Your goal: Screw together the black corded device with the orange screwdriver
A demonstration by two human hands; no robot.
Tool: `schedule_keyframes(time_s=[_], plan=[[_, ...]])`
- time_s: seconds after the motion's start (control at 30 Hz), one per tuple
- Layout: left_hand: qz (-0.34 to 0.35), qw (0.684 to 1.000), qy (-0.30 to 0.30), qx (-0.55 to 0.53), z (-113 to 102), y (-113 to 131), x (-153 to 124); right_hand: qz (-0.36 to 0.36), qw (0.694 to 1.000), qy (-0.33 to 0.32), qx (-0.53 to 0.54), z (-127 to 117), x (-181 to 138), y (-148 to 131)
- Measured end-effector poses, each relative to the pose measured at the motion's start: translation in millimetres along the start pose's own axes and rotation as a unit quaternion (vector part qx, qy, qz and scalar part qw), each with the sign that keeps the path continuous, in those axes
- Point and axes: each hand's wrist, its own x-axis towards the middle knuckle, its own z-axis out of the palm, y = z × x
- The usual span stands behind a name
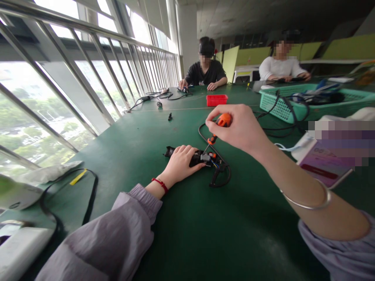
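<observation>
My left hand [181, 162] lies over a small black opened device [202, 158] on the green table [181, 218], fingers curled down and pressing it in place. Coloured wires and a grey part show at the device's right end. My right hand [237, 127] is closed round the orange handle of a screwdriver [223, 121], held upright with its tip down on the device's right end. A black cable [218, 177] loops from the device across the table.
A red tray [216, 100] and a small black part [170, 116] sit farther back. A teal basket [281, 105] with cables stands at right, a phone [322, 164] beside my right arm. Two people work at the far end. A black cable [88, 203] lies at left.
</observation>
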Motion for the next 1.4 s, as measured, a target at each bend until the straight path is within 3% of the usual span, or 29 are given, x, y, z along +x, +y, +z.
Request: schedule_keyframes(time_s=[0.17,0.4,0.63,0.77,0.97,1.13,1.27,1.4], plan=[[0.001,1.000,-0.001,0.005,0.5,-1.3,0.0,0.009,0.997,-0.018,0.080,1.4,3.5,8.4],[0.002,1.000,-0.006,-0.001,0.1,-1.8,0.7,0.020,0.997,0.061,-0.031,0.8,3.2,9.1],[0.002,1.000,-0.002,-0.003,-0.5,-0.8,0.6,0.032,0.995,-0.050,0.083,0.2,4.0,10.2],[0.002,1.000,0.001,-0.005,0.1,-1.2,0.2,0.024,0.998,-0.031,0.043,0.4,3.6,6.9],[-0.001,1.000,0.002,-0.013,0.8,-1.1,0.1,0.014,0.994,-0.050,0.099,4.0,5.8,11.3],[0.000,1.000,0.001,-0.010,0.7,-1.4,0.1,0.029,0.999,-0.017,0.040,3.6,5.7,12.0],[0.003,1.000,0.001,-0.006,0.6,-1.4,0.2,0.009,0.995,-0.035,0.089,1.8,5.2,12.5],[0.002,1.000,0.002,-0.013,0.9,-1.3,0.5,0.032,0.999,-0.008,0.036,0.9,5.1,12.5]])
